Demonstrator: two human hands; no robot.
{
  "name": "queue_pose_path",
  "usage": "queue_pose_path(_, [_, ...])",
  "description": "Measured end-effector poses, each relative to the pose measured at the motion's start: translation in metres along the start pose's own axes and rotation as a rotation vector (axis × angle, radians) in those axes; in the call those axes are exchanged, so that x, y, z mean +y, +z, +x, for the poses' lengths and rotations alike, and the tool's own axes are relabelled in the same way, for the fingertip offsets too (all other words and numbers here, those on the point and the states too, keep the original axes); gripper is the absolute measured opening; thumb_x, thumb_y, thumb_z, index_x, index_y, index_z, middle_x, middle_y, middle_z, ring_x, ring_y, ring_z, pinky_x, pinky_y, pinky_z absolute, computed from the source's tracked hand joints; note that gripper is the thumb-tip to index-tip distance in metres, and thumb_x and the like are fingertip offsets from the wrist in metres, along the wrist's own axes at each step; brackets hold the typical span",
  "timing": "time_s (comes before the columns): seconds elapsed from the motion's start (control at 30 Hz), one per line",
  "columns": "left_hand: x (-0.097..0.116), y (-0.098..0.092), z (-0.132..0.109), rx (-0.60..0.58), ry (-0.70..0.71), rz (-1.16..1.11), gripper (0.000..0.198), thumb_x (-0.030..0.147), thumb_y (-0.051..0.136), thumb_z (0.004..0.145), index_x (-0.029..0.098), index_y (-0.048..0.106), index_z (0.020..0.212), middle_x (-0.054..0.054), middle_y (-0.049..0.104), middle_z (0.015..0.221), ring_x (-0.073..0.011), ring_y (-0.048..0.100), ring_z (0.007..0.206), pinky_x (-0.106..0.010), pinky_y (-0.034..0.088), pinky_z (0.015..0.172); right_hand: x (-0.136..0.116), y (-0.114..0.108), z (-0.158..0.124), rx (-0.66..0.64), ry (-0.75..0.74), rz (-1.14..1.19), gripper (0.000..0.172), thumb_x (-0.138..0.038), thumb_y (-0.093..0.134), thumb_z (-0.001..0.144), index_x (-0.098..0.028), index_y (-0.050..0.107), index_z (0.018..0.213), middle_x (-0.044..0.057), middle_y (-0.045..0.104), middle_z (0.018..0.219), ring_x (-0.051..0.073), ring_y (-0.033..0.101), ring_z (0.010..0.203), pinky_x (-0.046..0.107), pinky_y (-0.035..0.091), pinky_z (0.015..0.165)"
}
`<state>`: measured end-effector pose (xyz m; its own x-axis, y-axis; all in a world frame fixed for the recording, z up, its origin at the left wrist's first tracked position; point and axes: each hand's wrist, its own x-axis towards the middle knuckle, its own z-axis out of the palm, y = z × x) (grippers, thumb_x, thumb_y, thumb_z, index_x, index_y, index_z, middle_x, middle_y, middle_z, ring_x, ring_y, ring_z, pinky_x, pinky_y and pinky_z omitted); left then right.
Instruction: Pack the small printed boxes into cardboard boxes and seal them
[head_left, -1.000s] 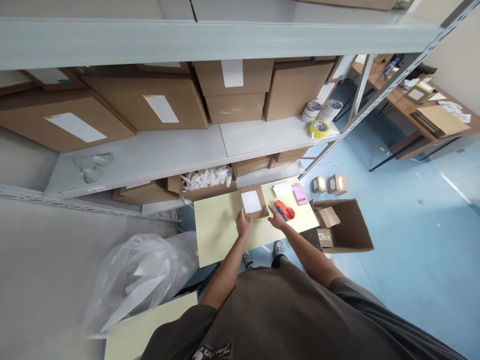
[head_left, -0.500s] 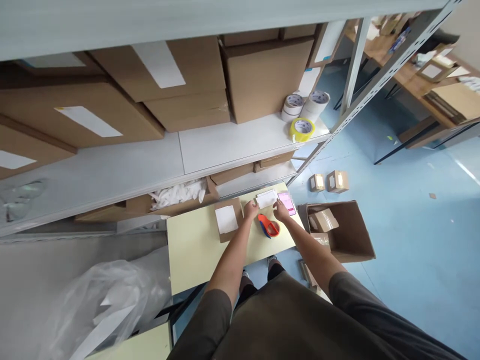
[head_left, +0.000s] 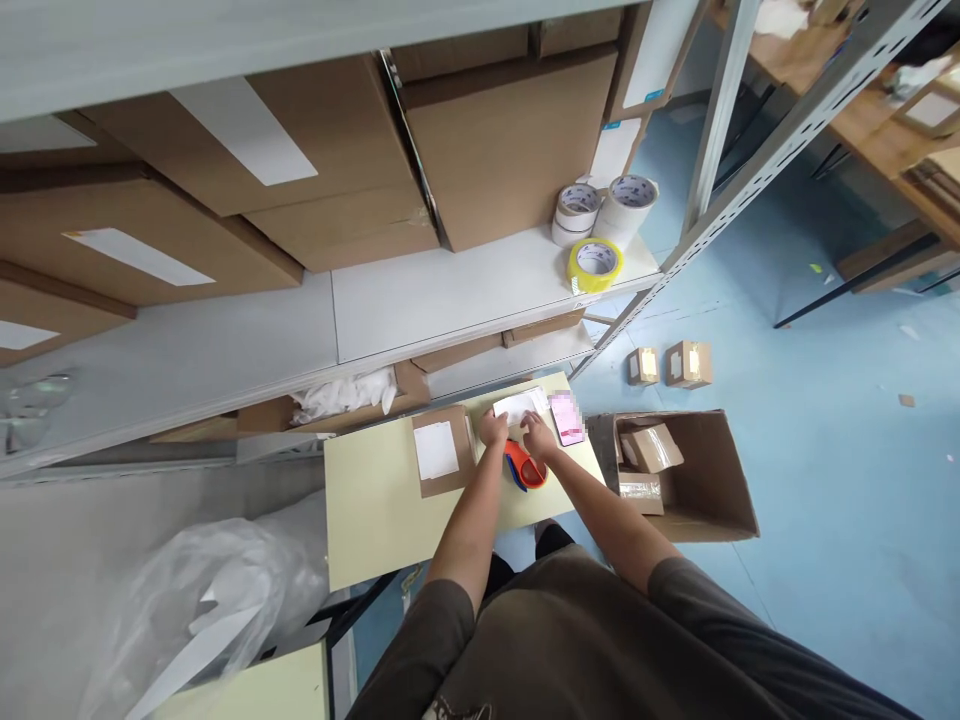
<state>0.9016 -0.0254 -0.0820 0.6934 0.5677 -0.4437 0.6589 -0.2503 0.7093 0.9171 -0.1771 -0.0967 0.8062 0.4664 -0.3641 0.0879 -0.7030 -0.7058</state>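
On the pale yellow table (head_left: 375, 510) both my hands meet at a stack of white paper sheets (head_left: 519, 405). My left hand (head_left: 493, 429) rests at its left edge with fingers curled onto the paper. My right hand (head_left: 537, 436) touches the sheets' near edge, fingers bent. A red and blue tape dispenser (head_left: 525, 468) lies just below my hands. A small brown box with a white label (head_left: 437, 453) sits to the left, untouched. A pink pad (head_left: 566, 419) lies to the right of the sheets.
A metal shelf (head_left: 450, 290) with large cardboard boxes and tape rolls (head_left: 596, 262) stands behind the table. An open carton (head_left: 720, 480) holding small boxes is on the blue floor at right, two small boxes (head_left: 667, 364) beyond. A clear plastic bag (head_left: 217, 600) lies left.
My left hand left the labelled box and my right hand left the dispenser; both came together on the white sheets. The view shifted closer toward the shelf.
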Motion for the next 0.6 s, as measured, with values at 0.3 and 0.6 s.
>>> queue_pose_path(0.3, [0.016,-0.066,-0.033,-0.055,0.130,0.010,0.023,0.039,0.070,0.089,0.020,0.069,0.077,-0.006,0.071,0.077,-0.0265,0.068,0.080,-0.038,0.052,0.084,-0.011,-0.061,-0.012,0.160,-0.030,0.184,0.064,-0.015,0.056,0.083,-0.024,0.060,0.147,0.012,0.060,0.153,0.031,0.063,0.131,0.049,0.056,0.108])
queue_pose_path(0.6, [0.014,-0.180,-0.059,-0.136,0.251,-0.094,0.024,0.041,0.078,0.079,0.018,0.073,0.081,-0.003,0.071,0.077,-0.0238,0.065,0.082,-0.031,0.051,0.078,-0.080,-0.101,0.017,-0.309,-0.306,0.197,0.020,-0.033,0.079,0.079,-0.024,0.079,0.097,0.005,0.081,0.111,0.028,0.073,0.105,0.040,0.058,0.095])
